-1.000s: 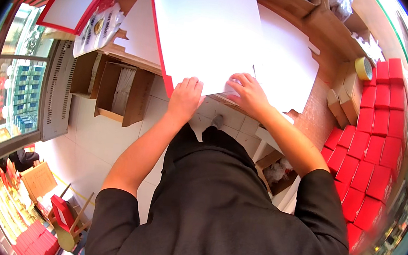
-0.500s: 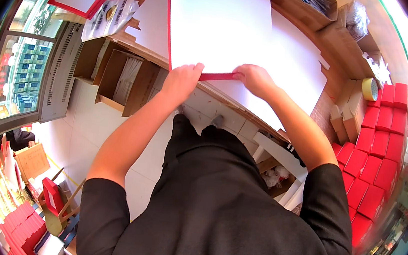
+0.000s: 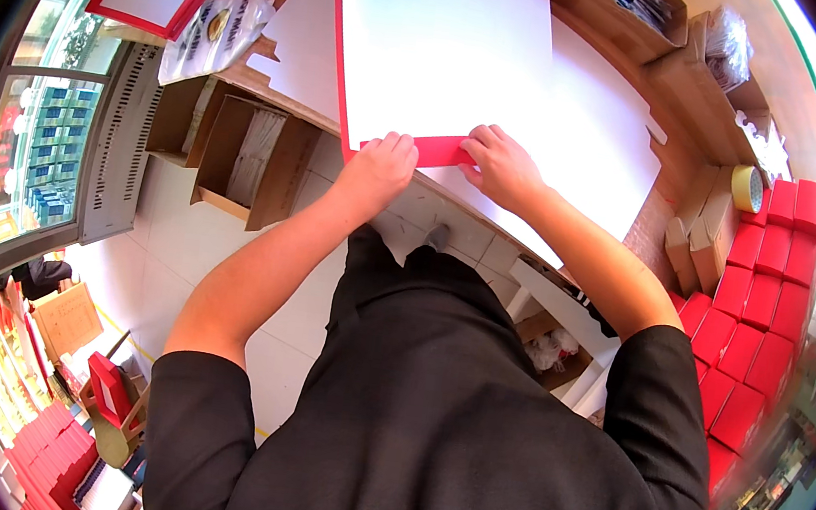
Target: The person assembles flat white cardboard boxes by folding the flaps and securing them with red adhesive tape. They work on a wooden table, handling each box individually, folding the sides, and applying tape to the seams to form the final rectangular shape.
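From my remote seat, I have the left hand [image 3: 384, 168] and right hand [image 3: 498, 168] pinching the red strip [image 3: 437, 151] between them, where even tension should keep it straight against the white sheet [image 3: 443, 53] beyond.

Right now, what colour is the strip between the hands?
The strip is red, seen best in the head view.

The flat white red-edged sheet [image 3: 441, 57] is cropped above; its red strip [image 3: 438, 151] is partly hidden by the left grip [image 3: 383, 167] and right grip [image 3: 500, 168].
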Tool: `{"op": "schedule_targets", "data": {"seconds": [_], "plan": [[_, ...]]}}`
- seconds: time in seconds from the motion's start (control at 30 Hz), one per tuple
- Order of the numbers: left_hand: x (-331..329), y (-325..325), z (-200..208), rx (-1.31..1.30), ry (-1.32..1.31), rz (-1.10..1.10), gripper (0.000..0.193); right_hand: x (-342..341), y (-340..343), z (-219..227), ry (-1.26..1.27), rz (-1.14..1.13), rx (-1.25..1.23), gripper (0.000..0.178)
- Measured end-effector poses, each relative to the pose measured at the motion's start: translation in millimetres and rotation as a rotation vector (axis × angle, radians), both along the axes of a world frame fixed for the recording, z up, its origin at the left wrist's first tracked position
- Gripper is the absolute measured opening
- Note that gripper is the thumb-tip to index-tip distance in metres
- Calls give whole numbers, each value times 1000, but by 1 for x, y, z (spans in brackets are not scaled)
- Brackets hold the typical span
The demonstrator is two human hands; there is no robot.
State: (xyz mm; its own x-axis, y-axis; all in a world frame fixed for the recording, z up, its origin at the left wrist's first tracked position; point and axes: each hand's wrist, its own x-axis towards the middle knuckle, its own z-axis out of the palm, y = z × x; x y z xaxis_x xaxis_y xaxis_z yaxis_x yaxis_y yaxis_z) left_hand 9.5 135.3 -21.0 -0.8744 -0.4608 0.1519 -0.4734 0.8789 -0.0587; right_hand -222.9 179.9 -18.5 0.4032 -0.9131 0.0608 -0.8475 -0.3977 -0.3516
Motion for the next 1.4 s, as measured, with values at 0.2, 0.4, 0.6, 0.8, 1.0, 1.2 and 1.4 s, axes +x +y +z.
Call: {"op": "schedule_targets", "data": {"seconds": [0.2,0.4,0.6,0.8,1.0,1.2,1.4], "plan": [[-4,-2,4,73,-91,10,16,4,-3,1,30,54,16,22],[-8,-13,-3,258,77,123,13,2,-16,-3,118,181,4,11],[-9,-27,3,475,19,436,31,3,-40,13,78,-37,291,20],[-27,-48,6,227,-16,465,36,0,-69,13,355,-185,-20,40],[-39,-30,1,603,88,651,25,17,-64,4,222,-253,292,36],[-35,-20,-37,381,305,632,25,30,-40,-25,32,-317,-5,33],[-34,-22,-35,292,457,586,27,-11,-39,-39,45,-408,-206,30]]}}
